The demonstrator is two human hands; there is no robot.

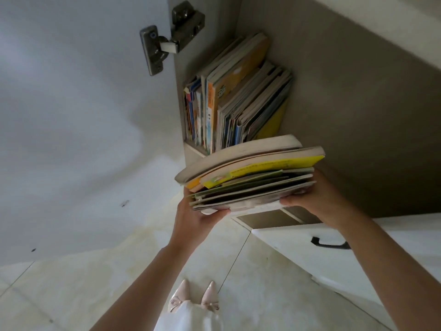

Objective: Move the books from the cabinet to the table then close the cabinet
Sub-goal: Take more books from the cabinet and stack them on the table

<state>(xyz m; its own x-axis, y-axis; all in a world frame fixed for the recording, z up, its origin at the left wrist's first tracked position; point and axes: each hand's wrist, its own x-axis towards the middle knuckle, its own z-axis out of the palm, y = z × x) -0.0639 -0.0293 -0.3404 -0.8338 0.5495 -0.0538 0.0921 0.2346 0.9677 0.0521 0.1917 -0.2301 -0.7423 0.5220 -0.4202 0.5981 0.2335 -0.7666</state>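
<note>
From the head camera I am looking down at both bare hands holding a stack of books [250,177] in front of the open cabinet [346,103]. The left hand [193,215] is gripping the stack's left end, with its fingers [220,212] curled under the bottom cover. The right hand [317,199] is clamping the right end, its fingers wrapped onto the lowest books, so both hands are closed on the stack. The stack is lying roughly flat, tilted a little, with thick pale-edged books on top, a bright yellow cover under them, and thin green and grey booklets below.

Above the stack in the picture, I am seeing the remaining books [236,99] standing upright in the cabinet, packed against its left wall, with an orange spine showing among them. The held stack is sitting just in front of these books, apart from them.

Left of the cabinet, the open door [71,103] is showing its pale inner face, and a metal hinge [167,37] is joining it to the cabinet wall. Below the stack, a white drawer front with a black handle [329,243] is visible to the right. The tiled floor [95,271] is spreading beneath, and two pale pointed shoes [193,298] are showing near the bottom edge.
</note>
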